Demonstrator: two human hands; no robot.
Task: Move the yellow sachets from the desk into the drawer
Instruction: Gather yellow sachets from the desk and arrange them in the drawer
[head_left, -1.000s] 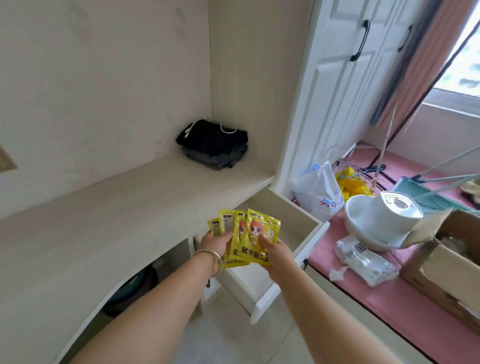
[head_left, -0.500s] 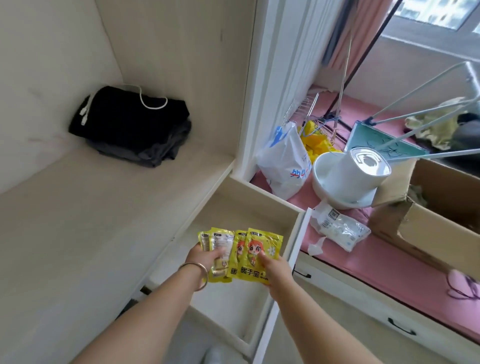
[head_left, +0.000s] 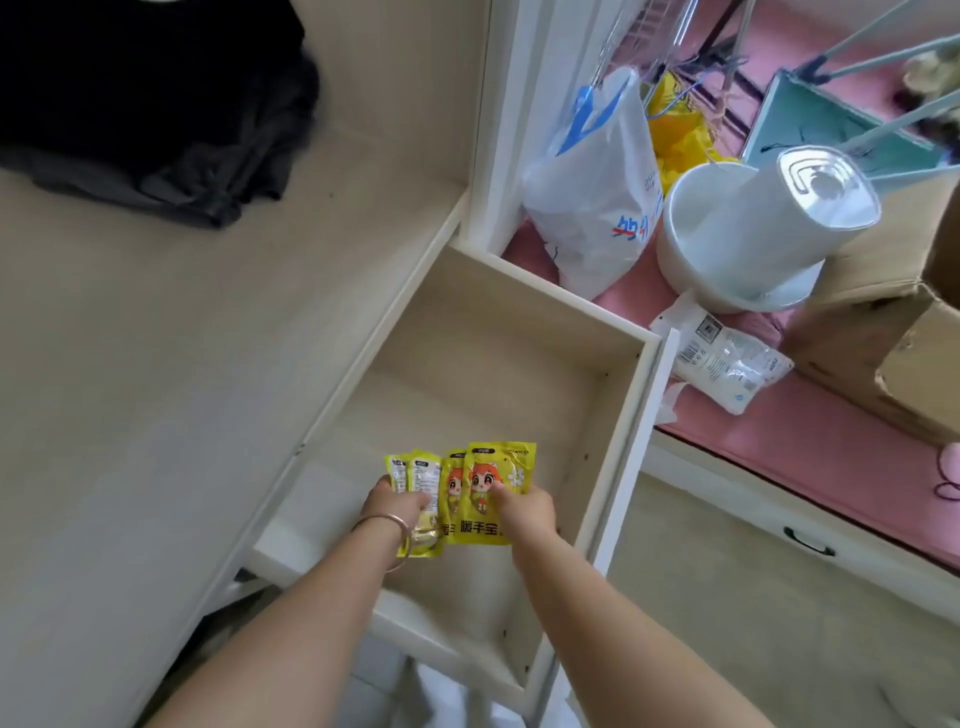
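Several yellow sachets (head_left: 467, 488) with a cartoon face are fanned out over the open drawer (head_left: 613, 431). My left hand (head_left: 397, 506) grips the left ones, which show their printed backs. My right hand (head_left: 522, 506) pinches the right ones, thumb on the front sachet. Both hands hold the fan above the drawer's pale inside, near its left side. The light wooden desk (head_left: 182, 364) lies to the left, and no sachets show on it.
Folded black clothes (head_left: 156, 104) lie at the desk's back. Right of the drawer, on a pink mat (head_left: 831, 447), stand a white plastic bag (head_left: 597, 176), a white basin with a white pot (head_left: 753, 228), a clear packet (head_left: 722, 358) and a cardboard box (head_left: 893, 343).
My view has tilted down and moved closer over the drawer. Both hands, still holding the fanned sachets, have gone from beside the desk edge to above the drawer's inside.
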